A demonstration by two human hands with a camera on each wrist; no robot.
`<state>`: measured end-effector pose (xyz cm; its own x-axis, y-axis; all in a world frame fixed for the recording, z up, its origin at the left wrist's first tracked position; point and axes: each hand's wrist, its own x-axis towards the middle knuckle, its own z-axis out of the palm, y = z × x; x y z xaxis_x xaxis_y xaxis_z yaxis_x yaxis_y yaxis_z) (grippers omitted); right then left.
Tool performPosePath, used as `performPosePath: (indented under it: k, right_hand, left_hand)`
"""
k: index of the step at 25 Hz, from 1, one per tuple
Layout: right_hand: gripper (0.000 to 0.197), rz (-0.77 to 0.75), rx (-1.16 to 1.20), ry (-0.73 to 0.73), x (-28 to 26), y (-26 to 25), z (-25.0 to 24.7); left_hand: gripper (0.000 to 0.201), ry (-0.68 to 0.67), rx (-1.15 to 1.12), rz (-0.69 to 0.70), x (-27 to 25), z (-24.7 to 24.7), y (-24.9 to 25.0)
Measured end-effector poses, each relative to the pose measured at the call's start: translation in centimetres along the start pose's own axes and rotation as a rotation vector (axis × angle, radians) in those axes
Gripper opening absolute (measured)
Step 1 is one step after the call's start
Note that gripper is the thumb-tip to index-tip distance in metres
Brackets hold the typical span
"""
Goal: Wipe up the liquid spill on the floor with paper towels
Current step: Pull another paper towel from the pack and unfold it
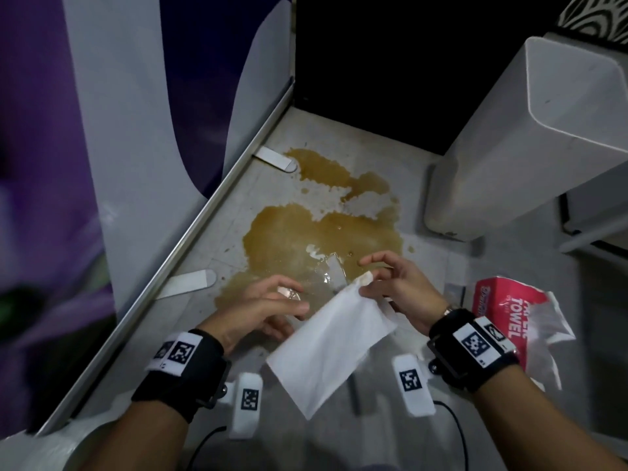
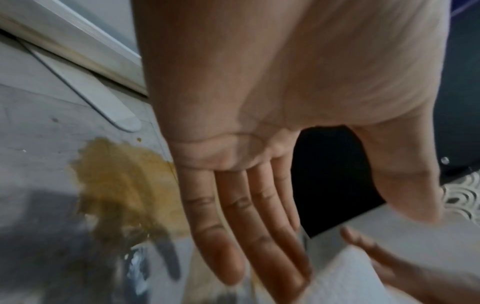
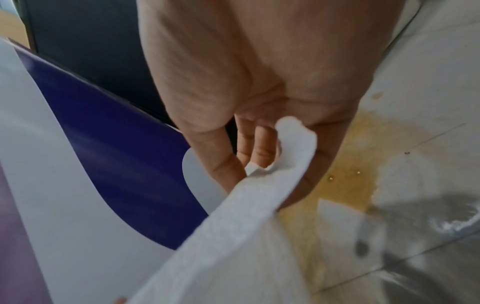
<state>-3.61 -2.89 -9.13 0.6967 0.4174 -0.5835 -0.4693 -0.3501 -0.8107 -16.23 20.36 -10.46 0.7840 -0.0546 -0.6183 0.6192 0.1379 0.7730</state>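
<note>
A folded paper towel (image 1: 331,348) was pinched by the right hand (image 1: 399,287) above the spill (image 1: 306,239) on the floor, left hand (image 1: 261,307) empty, fingers straight; unfolding and laying-down was judged next.

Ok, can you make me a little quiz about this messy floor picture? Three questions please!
1. True or false: the paper towel already lies flat on the brown spill.
2. Which hand pinches the towel? A) left hand B) right hand C) both
3. Fill in: the red paper towel pack lies on the floor to the person's ____.

Key: 1. False, it is held above the floor. 2. B; the left is open, holding nothing. 3. right.
</note>
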Motion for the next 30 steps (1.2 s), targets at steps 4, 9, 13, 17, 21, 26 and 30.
performPosePath:
  k: [4,9,13,17,21,26,30]
  right_hand:
    - [0.045,-0.022,-0.012,-0.052,0.4,-0.2,1.3]
    - [0.083,0.158,0.171,-0.012,-1.4,3.8,2.0]
    - [0.082,0.2,0.314,0.0,-2.7,7.2,3.0]
    - [0.068,0.015,0.268,0.1,-3.1,8.1,3.2]
    - [0.033,-0.075,0.078,0.116,-3.1,8.2,2.8]
    - [0.049,-0.149,-0.132,0.088,-3.2,8.3,1.8]
    - [0.02,-0.094,-0.352,-0.046,-3.6,8.6,1.2]
  left_hand:
    - [0.025,-0.09,0.134,-0.068,1.5,2.8,-1.0]
    - [0.012,0.152,-0.013,0.003,1.7,4.1,-2.5]
    - [0.033,0.23,-0.097,0.012,1.3,4.6,-3.4]
    - [0.052,0.318,-0.033,0.06,1.4,4.6,-4.4]
    - [0.031,0.203,-0.028,0.047,0.7,5.1,-3.4]
    - [0.022,0.248,0.366,0.035,1.5,5.1,-3.4]
    - [0.011,0.244,0.342,0.079,2.0,4.9,-4.3]
